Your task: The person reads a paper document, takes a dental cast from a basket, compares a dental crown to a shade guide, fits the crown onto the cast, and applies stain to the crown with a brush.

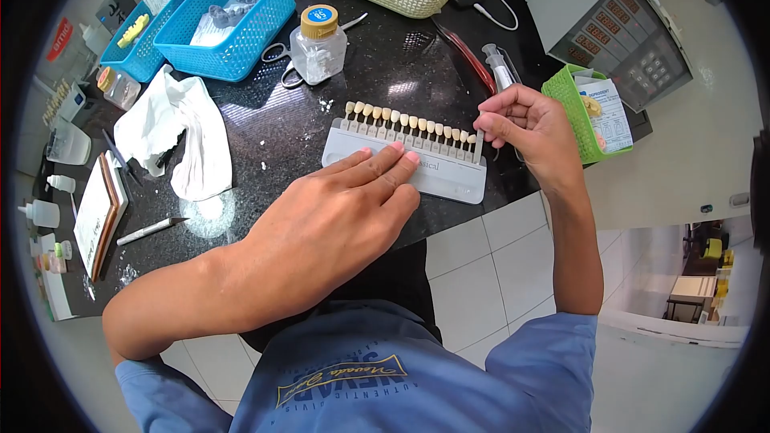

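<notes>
A grey shade guide with a row of tooth-coloured tabs lies near the front edge of the black counter. Across its middle rests my left hand, palm down with its fingers stretched out, covering part of the printed lettering. My right hand is at the guide's right end, thumb and fingers pinched at the top of the last tab. That tab stands beside the others in the row, and its upper end is hidden by my fingertips.
Behind the guide are a gold-lidded jar, scissors and a blue basket. A white cloth and a knife lie left. A syringe, green basket and a machine with red displays are right.
</notes>
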The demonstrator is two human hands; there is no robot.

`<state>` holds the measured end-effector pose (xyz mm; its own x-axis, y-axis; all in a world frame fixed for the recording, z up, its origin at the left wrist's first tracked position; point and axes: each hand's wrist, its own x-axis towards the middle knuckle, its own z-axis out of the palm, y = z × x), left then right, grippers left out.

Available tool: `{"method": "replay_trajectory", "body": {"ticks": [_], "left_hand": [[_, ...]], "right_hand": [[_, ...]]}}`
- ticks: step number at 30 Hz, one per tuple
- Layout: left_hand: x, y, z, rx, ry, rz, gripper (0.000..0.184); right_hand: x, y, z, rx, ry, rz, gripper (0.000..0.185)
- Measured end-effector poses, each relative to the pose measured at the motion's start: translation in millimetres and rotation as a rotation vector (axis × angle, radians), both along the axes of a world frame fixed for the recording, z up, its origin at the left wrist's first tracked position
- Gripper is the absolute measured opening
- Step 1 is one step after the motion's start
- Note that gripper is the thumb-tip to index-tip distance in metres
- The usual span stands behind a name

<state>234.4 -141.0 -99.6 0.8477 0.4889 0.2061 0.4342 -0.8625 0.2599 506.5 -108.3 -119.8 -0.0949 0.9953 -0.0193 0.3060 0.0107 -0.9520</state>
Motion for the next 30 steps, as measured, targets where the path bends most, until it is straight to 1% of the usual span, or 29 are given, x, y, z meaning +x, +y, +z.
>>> {"method": "replay_trajectory", "body": {"ticks": [5,8,16,20,26,30], "left_hand": [[-1,1,-1,-0.001,0.004,0.0,0.015],[-1,3,-1,-0.007,-0.016,-0.009,0.016],[-3,7,-2,-0.034,-0.071,-0.033,0.017],[-3,6,-2,-0.02,-0.064,-0.036,0.019],[-4,5,-6,0.005,-0.078,-0.034,0.017],[-4,5,-6,0.016,-0.091,-0.044,0.017]], "right_hand": [[4,1,-2,0.024,-0.02,0.005,0.016],[6,1,1,-0.018,-0.029,0.024,0.017],[13,-1,6,-0.122,-0.048,0.085,0.013],[12,-3,5,-0.112,-0.045,0.075,0.014],[10,-11,5,-0.076,-0.13,0.095,0.019],[6,-20,2,-0.024,-0.167,0.051,0.021]]}}
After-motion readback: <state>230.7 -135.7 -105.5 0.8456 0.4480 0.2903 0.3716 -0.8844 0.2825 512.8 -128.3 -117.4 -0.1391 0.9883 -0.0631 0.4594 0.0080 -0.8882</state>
